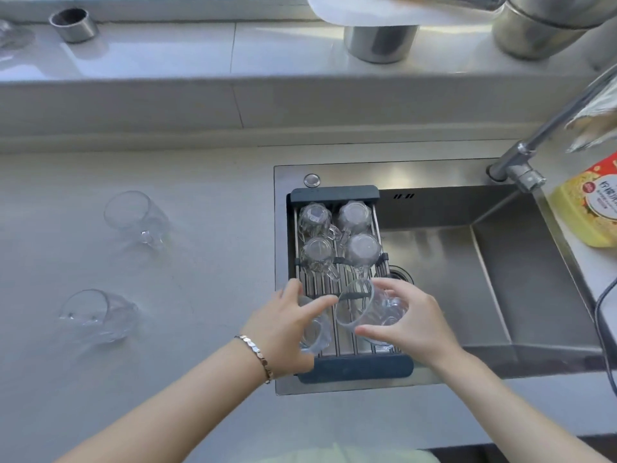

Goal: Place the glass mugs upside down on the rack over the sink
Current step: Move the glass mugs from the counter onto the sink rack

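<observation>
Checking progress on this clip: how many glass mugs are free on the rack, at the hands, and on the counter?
Mugs free on the rack: 4
Mugs at the left hand and right hand: 2
Mugs on the counter: 2
Total: 8
</observation>
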Available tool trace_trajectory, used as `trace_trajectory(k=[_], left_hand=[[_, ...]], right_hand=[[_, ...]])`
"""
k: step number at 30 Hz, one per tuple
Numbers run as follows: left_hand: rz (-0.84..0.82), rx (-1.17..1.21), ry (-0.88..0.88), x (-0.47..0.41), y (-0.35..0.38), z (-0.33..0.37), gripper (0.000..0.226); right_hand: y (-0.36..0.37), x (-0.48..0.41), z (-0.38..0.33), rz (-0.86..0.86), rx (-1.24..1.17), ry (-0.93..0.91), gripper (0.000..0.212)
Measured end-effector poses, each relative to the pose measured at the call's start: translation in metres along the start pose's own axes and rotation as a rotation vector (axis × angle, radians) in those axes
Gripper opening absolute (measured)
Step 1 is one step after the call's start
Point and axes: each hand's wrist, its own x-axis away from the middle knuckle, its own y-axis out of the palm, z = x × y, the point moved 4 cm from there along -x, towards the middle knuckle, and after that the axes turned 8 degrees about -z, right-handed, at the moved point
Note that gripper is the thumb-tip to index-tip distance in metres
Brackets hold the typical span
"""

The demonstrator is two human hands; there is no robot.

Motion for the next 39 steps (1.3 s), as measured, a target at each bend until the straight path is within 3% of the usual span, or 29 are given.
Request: trace_trajectory(k=[6, 11, 14, 20, 24, 30, 35, 39], left_hand=[[-0.06, -0.112, 0.146, 0.006, -0.006, 0.02, 0.071], [-0.147, 0.028, 0.163, 0.01, -0.009, 0.026, 0.088], [-0.177, 0.163, 0.152, 0.011, -0.007, 0.03, 0.084], [-0.102, 0.514, 0.107, 0.017, -0.011, 0.029, 0.057], [-0.158, 0.612, 0.115, 0.021, -0.006, 0.023, 0.061], [-0.201, 0.667, 0.138, 0.023, 0.001, 0.019, 0.065], [-0.053, 0.409, 0.129, 0.027, -0.003, 0.008, 0.095], [0.097, 0.242, -0.05, 0.037, -0.008, -0.017, 0.082]], right_hand=[[-0.007, 0.003, -0.018, 0.037, 0.123, -0.162, 0.076], [-0.011, 0.008, -0.024, 0.09, 0.124, -0.273, 0.077], [-0.009, 0.009, -0.026, 0.14, 0.104, -0.325, 0.078], [-0.006, 0.01, -0.012, -0.017, -0.105, -0.207, 0.079], [0.006, 0.016, 0.008, -0.196, -0.262, -0.126, 0.101], [0.03, 0.015, 0.027, -0.222, -0.636, -0.013, 0.091], [0.013, -0.001, 0.015, -0.14, -0.422, 0.033, 0.065], [0.013, -0.033, 0.023, -0.114, 0.036, 0.125, 0.057]])
